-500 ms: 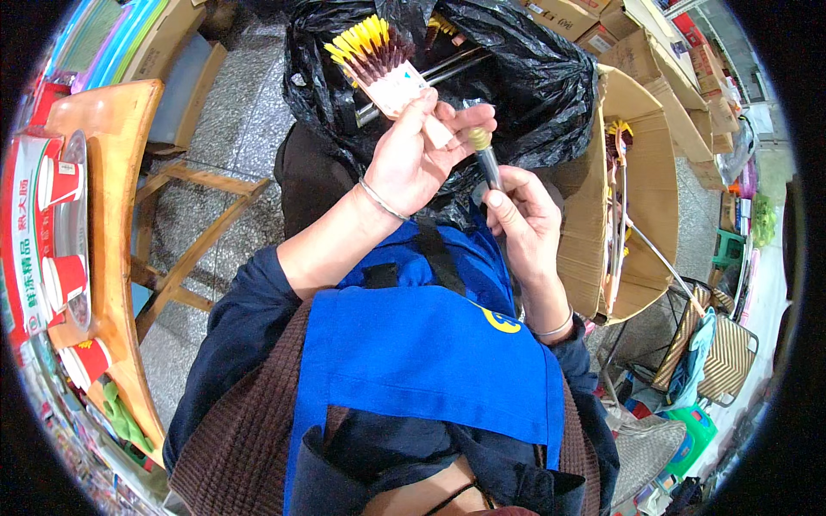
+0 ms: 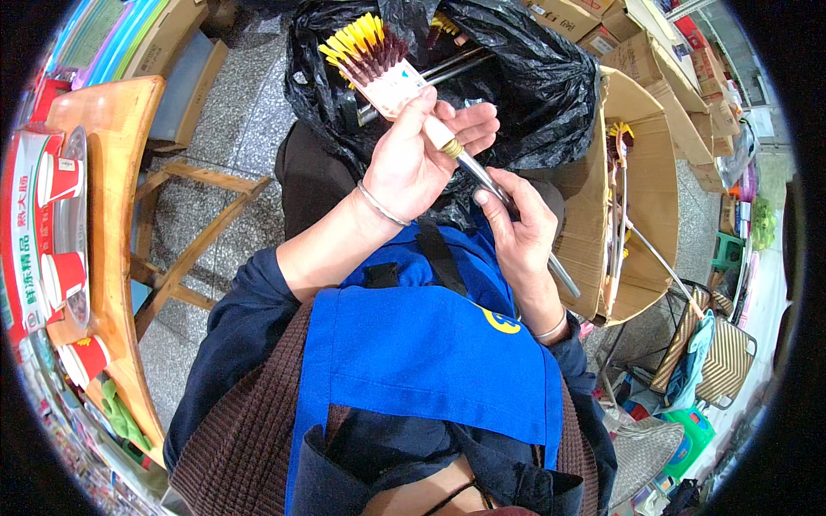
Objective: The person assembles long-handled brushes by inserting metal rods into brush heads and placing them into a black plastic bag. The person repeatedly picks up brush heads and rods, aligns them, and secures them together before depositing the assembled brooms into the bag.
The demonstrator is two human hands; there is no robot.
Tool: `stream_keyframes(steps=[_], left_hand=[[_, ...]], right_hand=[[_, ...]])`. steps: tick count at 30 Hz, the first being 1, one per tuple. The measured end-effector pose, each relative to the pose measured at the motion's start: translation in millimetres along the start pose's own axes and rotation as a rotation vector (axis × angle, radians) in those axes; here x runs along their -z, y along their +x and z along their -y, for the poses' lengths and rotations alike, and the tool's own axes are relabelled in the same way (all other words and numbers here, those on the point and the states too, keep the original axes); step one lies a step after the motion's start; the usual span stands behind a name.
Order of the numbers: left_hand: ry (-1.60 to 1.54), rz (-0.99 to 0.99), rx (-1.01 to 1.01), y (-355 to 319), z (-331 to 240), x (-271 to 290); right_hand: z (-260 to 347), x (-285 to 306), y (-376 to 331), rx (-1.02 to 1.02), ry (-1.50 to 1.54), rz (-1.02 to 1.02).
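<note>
My left hand [image 2: 422, 155] grips a brush [image 2: 379, 64] near its white head, which has yellow and brown bristles and points up to the left. My right hand [image 2: 520, 228] holds the brush's long metal handle [image 2: 564, 275] lower down, and the handle's end pokes out past my right wrist. Both hands are over my lap, above a blue apron [image 2: 430, 344]. Behind them lies an open black plastic bag [image 2: 533, 77] with more brushes inside it.
A cardboard box [image 2: 641, 181] on my right holds several more long-handled brushes. A wooden table [image 2: 112, 215] on my left carries red and white paper cups [image 2: 60, 181]. More cardboard boxes stand at the top right. A small green stool [image 2: 727, 249] is on the far right.
The brush handle has slid further down through my right hand, so its metal end now sticks out past my wrist. My left hand has kept its hold near the brush head.
</note>
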State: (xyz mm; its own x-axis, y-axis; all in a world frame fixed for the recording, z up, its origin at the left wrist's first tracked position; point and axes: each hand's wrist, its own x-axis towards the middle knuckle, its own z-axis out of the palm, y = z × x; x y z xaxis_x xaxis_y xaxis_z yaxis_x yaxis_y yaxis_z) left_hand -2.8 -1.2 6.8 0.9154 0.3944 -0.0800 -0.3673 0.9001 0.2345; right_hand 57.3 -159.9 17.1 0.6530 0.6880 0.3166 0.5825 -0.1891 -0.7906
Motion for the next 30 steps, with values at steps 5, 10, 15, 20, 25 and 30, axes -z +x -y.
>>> stream_keyframes(steps=[5, 10, 15, 20, 25, 30], left_hand=[[0.015, 0.019, -0.007, -1, 3, -1], [0.111, 0.006, -0.063, -2, 6, -2], [0.189, -0.029, -0.129, -4, 11, -4], [0.232, -0.012, -0.166, -5, 13, -3], [0.305, 0.015, -0.156, -8, 14, -6], [0.113, 0.045, -0.085, -5, 16, -9]], right_hand=[[4, 1, 1, 0.061, -0.075, -0.030], [7, 0, 2, 0.200, -0.309, -0.119], [6, -3, 1, 0.268, -0.448, -0.147], [5, -7, -1, 0.184, -0.337, -0.090], [7, 9, 7, -0.730, 0.754, 0.291], [10, 7, 10, -0.859, 0.861, 0.353]])
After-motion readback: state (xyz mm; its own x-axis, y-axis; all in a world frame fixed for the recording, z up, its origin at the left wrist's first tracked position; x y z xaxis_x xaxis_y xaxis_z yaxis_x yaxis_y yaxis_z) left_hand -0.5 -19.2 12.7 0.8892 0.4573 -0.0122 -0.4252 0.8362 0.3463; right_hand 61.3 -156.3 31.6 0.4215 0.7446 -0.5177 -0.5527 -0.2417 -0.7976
